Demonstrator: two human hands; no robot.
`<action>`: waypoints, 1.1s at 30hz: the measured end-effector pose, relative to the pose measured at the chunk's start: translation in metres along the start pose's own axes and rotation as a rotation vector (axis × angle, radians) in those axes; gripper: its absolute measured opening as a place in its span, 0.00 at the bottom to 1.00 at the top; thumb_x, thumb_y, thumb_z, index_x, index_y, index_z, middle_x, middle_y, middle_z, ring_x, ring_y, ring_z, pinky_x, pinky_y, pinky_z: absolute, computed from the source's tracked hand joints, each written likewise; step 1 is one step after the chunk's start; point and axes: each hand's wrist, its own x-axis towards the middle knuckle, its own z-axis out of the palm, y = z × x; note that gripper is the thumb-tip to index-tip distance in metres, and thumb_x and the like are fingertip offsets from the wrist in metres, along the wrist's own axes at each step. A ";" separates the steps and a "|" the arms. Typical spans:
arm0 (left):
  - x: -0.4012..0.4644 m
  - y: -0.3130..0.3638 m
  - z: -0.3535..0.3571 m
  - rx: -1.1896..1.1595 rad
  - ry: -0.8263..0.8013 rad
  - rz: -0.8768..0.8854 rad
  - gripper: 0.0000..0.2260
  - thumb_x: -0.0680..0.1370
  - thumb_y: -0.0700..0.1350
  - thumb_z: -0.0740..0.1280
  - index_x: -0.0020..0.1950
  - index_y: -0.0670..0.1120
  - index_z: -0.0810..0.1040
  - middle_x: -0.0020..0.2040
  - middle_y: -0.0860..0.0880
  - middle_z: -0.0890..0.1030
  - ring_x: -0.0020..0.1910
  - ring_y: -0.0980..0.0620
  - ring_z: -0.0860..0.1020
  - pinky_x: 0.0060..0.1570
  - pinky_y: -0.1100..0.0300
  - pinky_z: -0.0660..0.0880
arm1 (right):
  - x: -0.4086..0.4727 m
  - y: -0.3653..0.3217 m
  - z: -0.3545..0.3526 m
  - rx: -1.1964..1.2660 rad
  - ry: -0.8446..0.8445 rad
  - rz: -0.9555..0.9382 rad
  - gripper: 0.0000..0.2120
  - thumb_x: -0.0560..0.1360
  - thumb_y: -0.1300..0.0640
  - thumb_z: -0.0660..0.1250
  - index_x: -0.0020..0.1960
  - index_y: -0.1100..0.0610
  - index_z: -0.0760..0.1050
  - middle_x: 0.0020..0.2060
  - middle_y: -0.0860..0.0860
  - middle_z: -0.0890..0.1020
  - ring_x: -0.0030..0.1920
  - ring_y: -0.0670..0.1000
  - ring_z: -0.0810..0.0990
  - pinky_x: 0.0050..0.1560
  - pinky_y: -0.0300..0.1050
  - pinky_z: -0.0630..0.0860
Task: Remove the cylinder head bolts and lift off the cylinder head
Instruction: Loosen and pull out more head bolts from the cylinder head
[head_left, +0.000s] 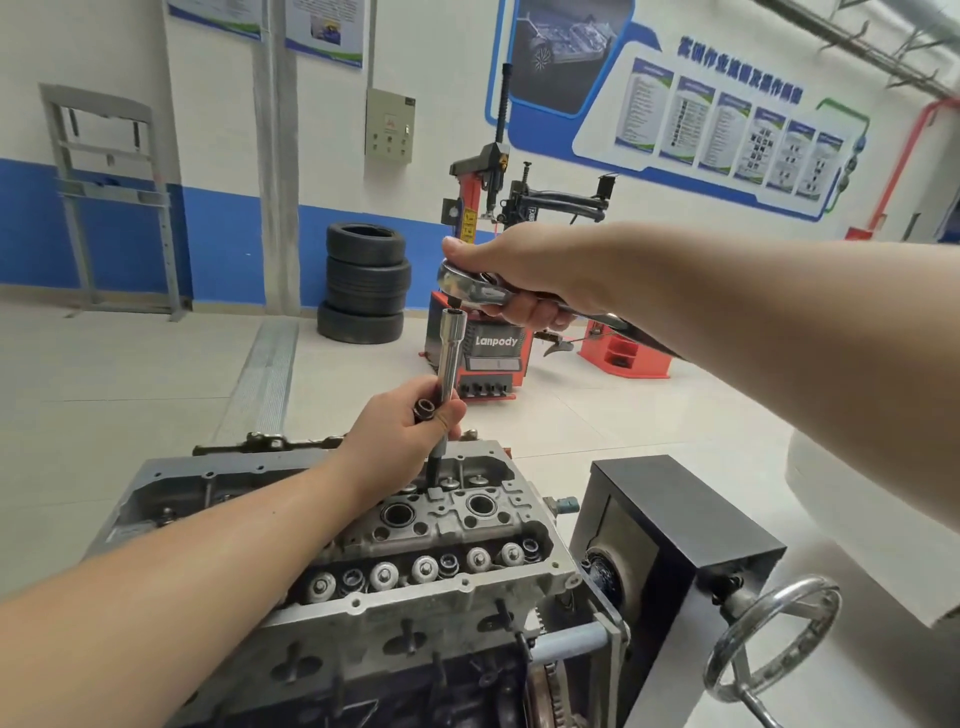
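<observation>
The grey aluminium cylinder head (447, 525) sits on top of the engine, on a stand in front of me, with valve springs and spark plug wells exposed. My left hand (405, 431) grips a long chrome extension bar (451, 358) that stands upright, its lower end in a bolt hole of the head. A small black socket (425, 410) is also held in that hand. My right hand (519, 280) holds a chrome ratchet wrench (467, 286) just above the top of the bar; the two are apart.
The engine stand's black box (675, 525) and chrome handwheel (774, 639) are at the right. On the floor beyond stand a red tyre changer (488, 343) and a stack of tyres (366, 283). A grey metal frame (109, 197) leans on the far left wall.
</observation>
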 end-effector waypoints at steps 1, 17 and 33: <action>0.000 0.000 0.000 0.000 0.000 0.001 0.06 0.85 0.52 0.66 0.50 0.52 0.79 0.38 0.56 0.85 0.35 0.58 0.79 0.38 0.71 0.70 | 0.002 -0.001 -0.001 -0.014 -0.024 0.008 0.36 0.74 0.21 0.57 0.30 0.53 0.72 0.24 0.49 0.65 0.22 0.50 0.60 0.26 0.38 0.58; -0.002 0.002 -0.002 0.088 -0.016 0.060 0.08 0.85 0.54 0.64 0.49 0.53 0.78 0.38 0.59 0.84 0.37 0.53 0.81 0.41 0.63 0.76 | 0.015 -0.004 -0.008 -0.323 -0.247 -0.044 0.38 0.73 0.18 0.49 0.31 0.52 0.68 0.25 0.50 0.65 0.25 0.52 0.59 0.28 0.43 0.58; -0.002 0.004 0.000 0.113 -0.018 0.027 0.07 0.85 0.54 0.65 0.48 0.55 0.77 0.38 0.61 0.83 0.36 0.60 0.80 0.39 0.65 0.70 | 0.004 -0.010 0.060 -0.625 0.541 -0.260 0.29 0.80 0.30 0.50 0.39 0.52 0.74 0.35 0.50 0.79 0.35 0.52 0.78 0.34 0.46 0.65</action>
